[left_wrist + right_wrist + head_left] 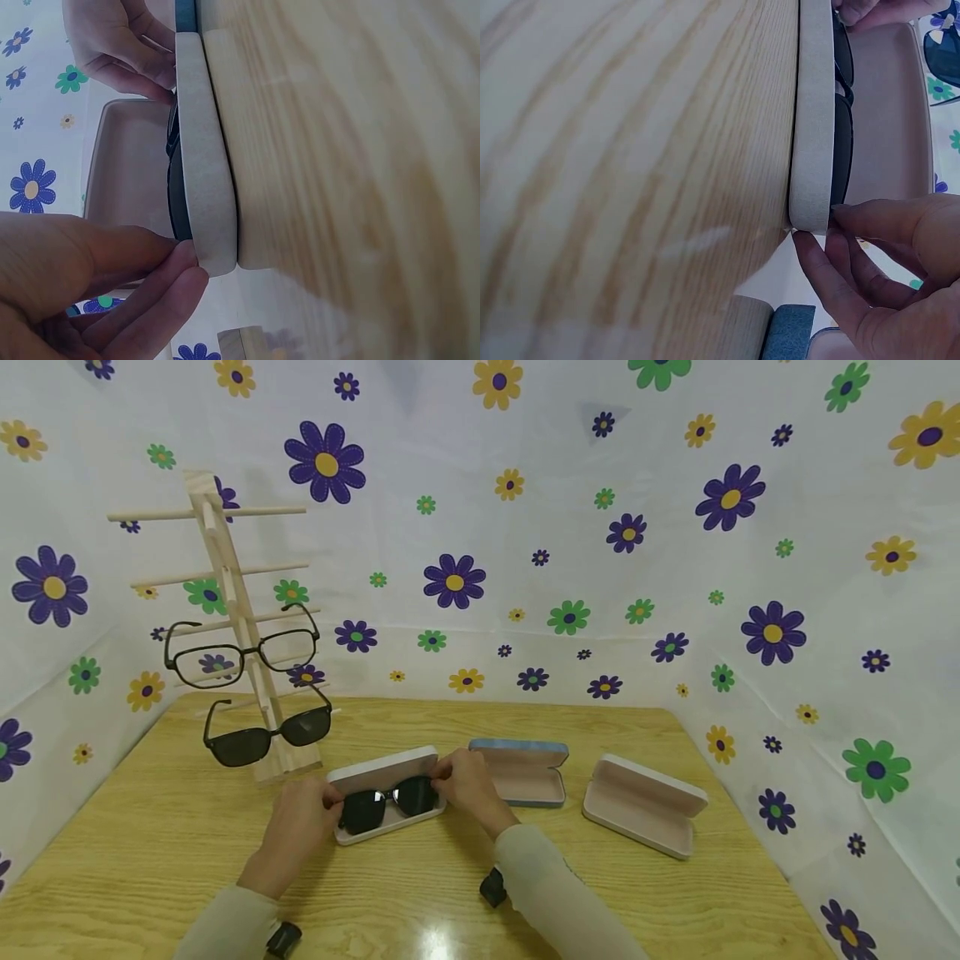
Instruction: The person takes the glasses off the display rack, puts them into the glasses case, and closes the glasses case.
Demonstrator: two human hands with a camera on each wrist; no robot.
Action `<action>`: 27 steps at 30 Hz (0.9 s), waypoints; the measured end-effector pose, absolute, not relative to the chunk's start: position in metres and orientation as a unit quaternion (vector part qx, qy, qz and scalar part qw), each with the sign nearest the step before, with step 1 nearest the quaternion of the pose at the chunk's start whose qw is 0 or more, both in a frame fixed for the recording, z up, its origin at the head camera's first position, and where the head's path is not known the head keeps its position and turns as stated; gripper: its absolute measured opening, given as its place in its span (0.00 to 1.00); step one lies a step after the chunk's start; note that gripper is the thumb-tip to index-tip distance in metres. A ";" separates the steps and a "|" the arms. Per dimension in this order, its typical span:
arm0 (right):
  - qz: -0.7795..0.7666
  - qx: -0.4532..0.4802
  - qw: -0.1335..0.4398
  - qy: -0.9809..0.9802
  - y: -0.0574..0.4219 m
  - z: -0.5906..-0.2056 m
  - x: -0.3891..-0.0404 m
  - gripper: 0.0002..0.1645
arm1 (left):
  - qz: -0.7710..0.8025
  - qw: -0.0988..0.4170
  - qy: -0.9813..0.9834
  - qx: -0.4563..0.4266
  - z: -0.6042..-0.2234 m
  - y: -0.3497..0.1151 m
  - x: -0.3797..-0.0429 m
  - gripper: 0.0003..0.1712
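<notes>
**A:** Where are the dark sunglasses (390,802)?

**B:** They lie in the open white case (386,814) on the wooden worktop (187,827). The case sits near the front middle, with its lid tipped up at the back.

**A:** What are the hands doing?

**B:** The left hand (300,818) is at the left end of the sunglasses. The right hand (468,785) is at the right end. The sunglasses sit between the 2 hands.

**A:** How do the fingers look?

**B:** On the left wrist view, the left fingers (161,270) are curled in close and touch the end of the case, right by the dark lens. On the right wrist view, the right fingers (855,225) are bent close together and pinch at the other end, on the edge of the case by the lens. I cannot tell if they grip the frame or just the case.

**A:** What else is there?

**B:** A blue case (521,768) stands open just behind the right hand. Another white case (645,806) is open farther right. A wooden rack (240,635) stands at the back left. It holds clear glasses (240,652) and, lower down, another dark pair (266,735).
</notes>
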State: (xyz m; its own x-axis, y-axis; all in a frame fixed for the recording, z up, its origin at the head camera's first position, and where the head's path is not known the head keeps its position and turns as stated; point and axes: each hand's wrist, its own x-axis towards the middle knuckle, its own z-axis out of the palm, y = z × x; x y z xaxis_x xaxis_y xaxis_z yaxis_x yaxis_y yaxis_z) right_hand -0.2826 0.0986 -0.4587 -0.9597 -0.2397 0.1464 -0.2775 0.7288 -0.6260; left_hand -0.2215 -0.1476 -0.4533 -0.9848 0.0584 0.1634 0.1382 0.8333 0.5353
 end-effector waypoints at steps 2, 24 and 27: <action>0.342 0.133 0.022 -0.930 0.098 -0.459 -0.283 0.04 | -0.282 0.069 -0.955 -0.051 -0.453 -0.148 -0.222 0.05; 0.324 0.158 -0.011 -0.933 0.104 -0.450 -0.280 0.08 | -0.295 0.052 -0.952 -0.068 -0.450 -0.154 -0.221 0.06; 0.325 0.154 -0.026 -0.933 0.107 -0.446 -0.280 0.09 | -0.308 0.054 -0.947 -0.073 -0.447 -0.159 -0.219 0.07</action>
